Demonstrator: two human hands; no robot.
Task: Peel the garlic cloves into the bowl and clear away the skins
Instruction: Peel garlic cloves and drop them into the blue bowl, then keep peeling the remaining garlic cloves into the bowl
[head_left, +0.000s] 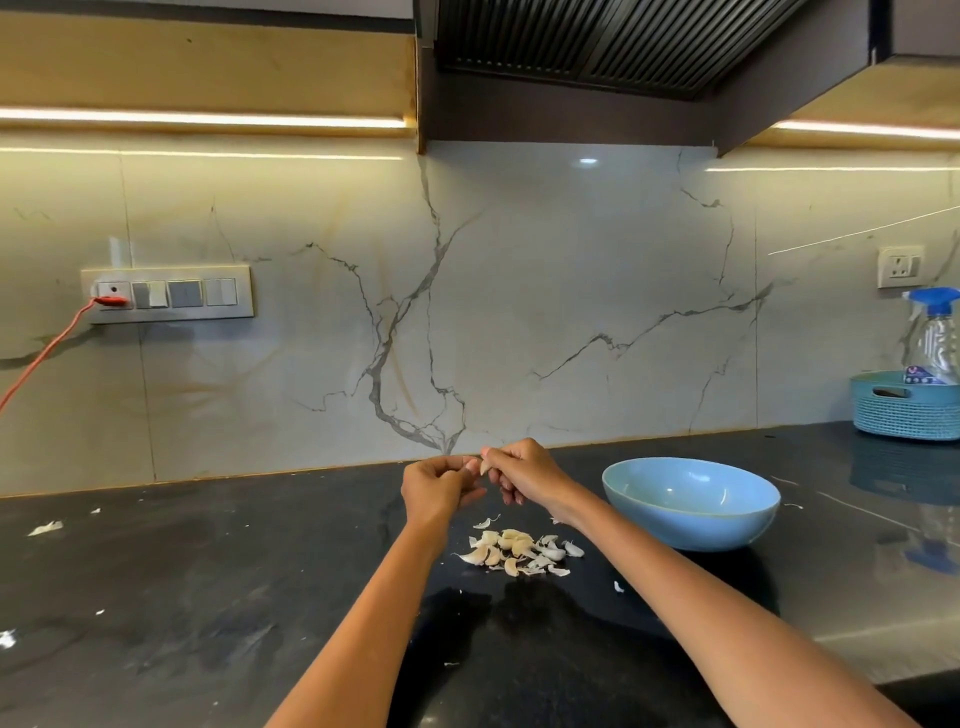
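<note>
Black stone counter (208, 571), with both hands raised above it. Left hand (436, 486) and right hand (522, 473) together pinch one garlic clove (484, 466), fingers curled. Garlic pile (519, 551) lies at 6 o'clock below the hands; blue bowl (691, 501) at 3 o'clock.

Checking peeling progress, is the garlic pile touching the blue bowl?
Apart. The head view shows bare dark counter between the garlic pile and the blue bowl.
</note>
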